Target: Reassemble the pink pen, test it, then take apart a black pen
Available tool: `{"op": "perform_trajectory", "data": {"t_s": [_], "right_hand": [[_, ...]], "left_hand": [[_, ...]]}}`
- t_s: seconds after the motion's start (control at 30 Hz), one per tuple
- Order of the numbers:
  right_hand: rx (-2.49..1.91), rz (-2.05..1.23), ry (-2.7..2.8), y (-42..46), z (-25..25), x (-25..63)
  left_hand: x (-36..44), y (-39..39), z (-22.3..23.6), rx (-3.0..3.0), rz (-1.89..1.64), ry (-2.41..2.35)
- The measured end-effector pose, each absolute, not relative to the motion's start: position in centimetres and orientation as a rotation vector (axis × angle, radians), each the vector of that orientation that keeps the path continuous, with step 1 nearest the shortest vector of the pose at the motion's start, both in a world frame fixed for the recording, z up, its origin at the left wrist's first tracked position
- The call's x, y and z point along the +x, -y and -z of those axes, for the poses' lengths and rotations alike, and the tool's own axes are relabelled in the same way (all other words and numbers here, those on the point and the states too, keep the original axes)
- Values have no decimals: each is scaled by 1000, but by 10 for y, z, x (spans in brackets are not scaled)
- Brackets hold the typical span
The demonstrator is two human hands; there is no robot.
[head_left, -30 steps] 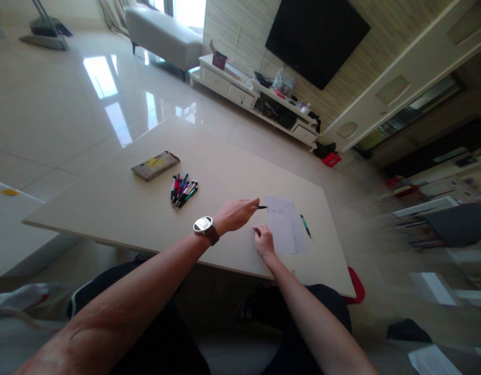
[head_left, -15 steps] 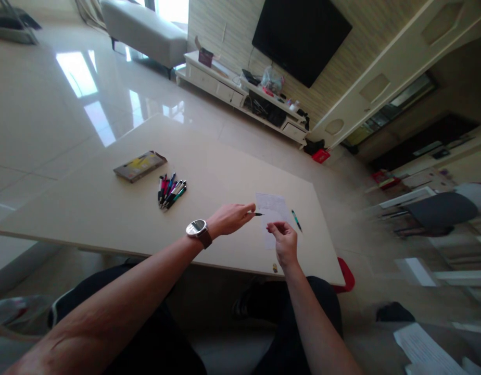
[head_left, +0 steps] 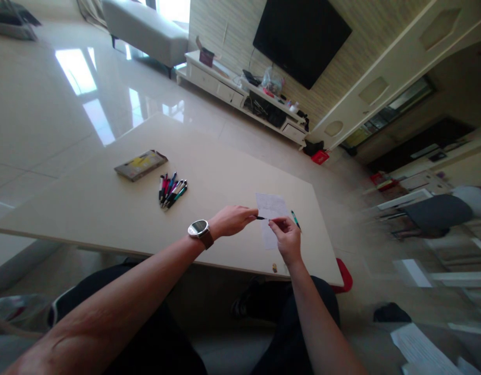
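Pen (head_left: 260, 217) is in the person's left hand (head_left: 235, 220), gripped in the fingers over the table (head_left: 220, 177), with its dark tip poking out toward the right hand (head_left: 288, 237). That right hand has its thumb and fingertips pinched together just beside the tip, but whether they're touching it or holding something tiny, can't really tell. Both are over the paper (head_left: 270, 205), which has some faint writing on it and is partly covered by the right hand. A green pen (head_left: 295, 217) lies just past the paper, its lower end close to that hand. There's a little brown thing (head_left: 275, 267) by the table's near edge too. Way over on the left side, a bunch of pens (head_left: 173, 191) sits in a loose pile, with a flat grey and yellow box (head_left: 141, 165) near it. Oh, and there's a watch (head_left: 199, 229) on the left wrist.
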State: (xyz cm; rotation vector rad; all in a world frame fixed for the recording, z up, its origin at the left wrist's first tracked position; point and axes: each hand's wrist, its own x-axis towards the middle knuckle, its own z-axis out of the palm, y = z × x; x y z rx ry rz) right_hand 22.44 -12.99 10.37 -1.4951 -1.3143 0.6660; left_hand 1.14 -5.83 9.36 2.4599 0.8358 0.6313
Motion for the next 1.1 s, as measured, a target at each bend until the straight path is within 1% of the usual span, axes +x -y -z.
{"op": "perform_trajectory", "data": {"t_s": [0.4, 0.5, 0.63, 0.8, 1.1], "right_hand": [[-1539, -726, 1387, 130, -103, 217], [-1595, -778, 1406, 132, -104, 217], [-1720, -764, 1449, 135, -106, 219], [-1650, -773, 1559, 136, -106, 226], [-1655, -820, 1654, 142, -106, 233]], "left_hand": [[16, 62, -91, 2500, -599, -815], [17, 65, -93, 2502, -613, -776], [18, 66, -93, 2496, -620, -721], [19, 63, -92, 2473, -620, -753], [20, 65, -90, 2487, -612, -718]]}}
